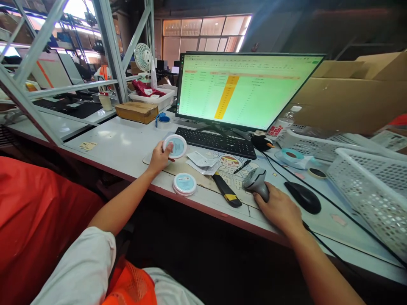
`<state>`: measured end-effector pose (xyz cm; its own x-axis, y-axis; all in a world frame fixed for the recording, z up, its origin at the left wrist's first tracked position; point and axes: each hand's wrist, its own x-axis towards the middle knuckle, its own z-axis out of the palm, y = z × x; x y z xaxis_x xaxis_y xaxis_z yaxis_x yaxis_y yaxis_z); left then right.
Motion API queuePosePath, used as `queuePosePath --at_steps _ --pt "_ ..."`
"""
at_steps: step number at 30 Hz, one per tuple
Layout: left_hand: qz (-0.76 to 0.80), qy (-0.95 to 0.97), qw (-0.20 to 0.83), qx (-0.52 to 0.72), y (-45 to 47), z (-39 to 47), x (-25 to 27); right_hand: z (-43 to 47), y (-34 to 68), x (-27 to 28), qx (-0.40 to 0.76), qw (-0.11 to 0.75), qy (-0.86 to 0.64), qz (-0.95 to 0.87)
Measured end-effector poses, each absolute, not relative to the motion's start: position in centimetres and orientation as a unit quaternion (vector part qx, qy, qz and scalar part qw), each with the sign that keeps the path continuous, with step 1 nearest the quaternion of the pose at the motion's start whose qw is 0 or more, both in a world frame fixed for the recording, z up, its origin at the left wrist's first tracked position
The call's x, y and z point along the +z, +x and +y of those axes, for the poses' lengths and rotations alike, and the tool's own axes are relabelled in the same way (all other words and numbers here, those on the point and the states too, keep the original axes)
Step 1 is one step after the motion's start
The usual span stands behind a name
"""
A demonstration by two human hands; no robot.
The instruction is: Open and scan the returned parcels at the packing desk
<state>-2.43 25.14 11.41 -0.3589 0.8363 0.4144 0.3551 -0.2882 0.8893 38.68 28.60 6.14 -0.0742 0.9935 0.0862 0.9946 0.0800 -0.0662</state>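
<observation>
My left hand grips a round white tub with a pale blue label, tilted so its labelled face shows. Just below it, near the desk's front edge, a similar round tub lies flat, perhaps stacked on another. On the right, my right hand is wrapped round the handle of a grey barcode scanner, whose head points left. Between the hands lie a black and yellow utility knife, some white paper slips and a black pen.
A black keyboard sits before a lit monitor. Right of the scanner are a black mouse, cables and white plastic baskets. A cardboard box and blue tape stand at the back left. Another person is beyond the metal frame.
</observation>
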Motion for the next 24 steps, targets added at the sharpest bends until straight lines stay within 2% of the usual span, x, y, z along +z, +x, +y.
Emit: queuePosePath --at_steps 3,10,16,24 --pt "0.498 0.460 0.360 0.641 -1.1 23.4 12.1 28.6 38.7 6.0 -0.008 0.061 -0.675 -0.735" --pt "0.454 0.406 0.484 0.628 0.0 21.0 13.0 28.9 39.1 5.4 -0.016 0.063 -0.670 -0.740" --pt "0.444 0.403 0.511 0.616 -0.3 20.4 13.1 29.0 39.1 5.5 -0.020 0.060 -0.670 -0.740" --pt "0.547 0.439 0.459 0.545 1.2 19.4 11.9 28.6 38.8 5.7 -0.021 0.072 -0.667 -0.741"
